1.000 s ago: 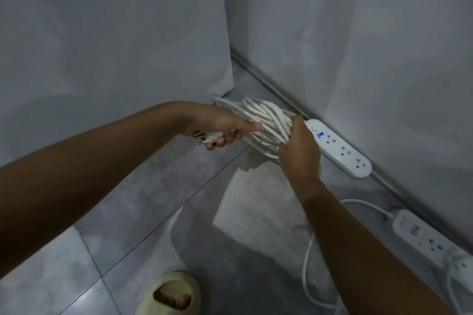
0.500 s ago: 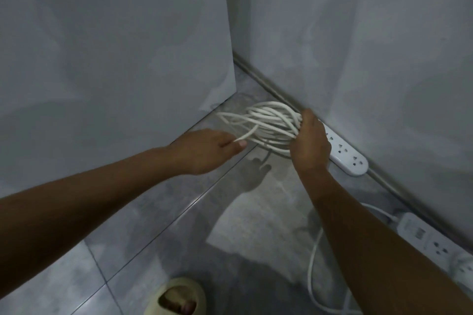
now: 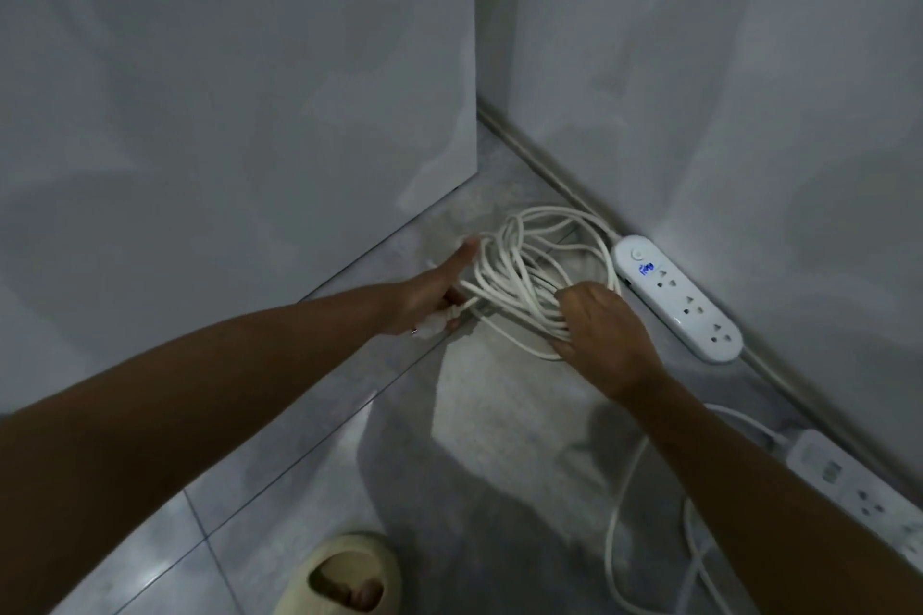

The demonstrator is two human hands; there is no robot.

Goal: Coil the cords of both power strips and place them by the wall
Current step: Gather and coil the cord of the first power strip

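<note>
Fingers of our left hand (image 3: 430,289) curl round the plug (image 3: 430,326); fingers of our right hand (image 3: 607,336) grip the coiled cord (image 3: 519,260) beside the power strip (image 3: 680,299)

Two power strips (image 3: 678,297) (image 3: 859,489); one coiled cord (image 3: 524,265); two hands (image 3: 429,295) (image 3: 607,340); one slipper (image 3: 319,559)

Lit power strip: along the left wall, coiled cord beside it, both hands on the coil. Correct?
No. Head view shows the lit power strip along the right wall, not the left; coiled cord beside it, left hand and right hand on the coil.
</note>
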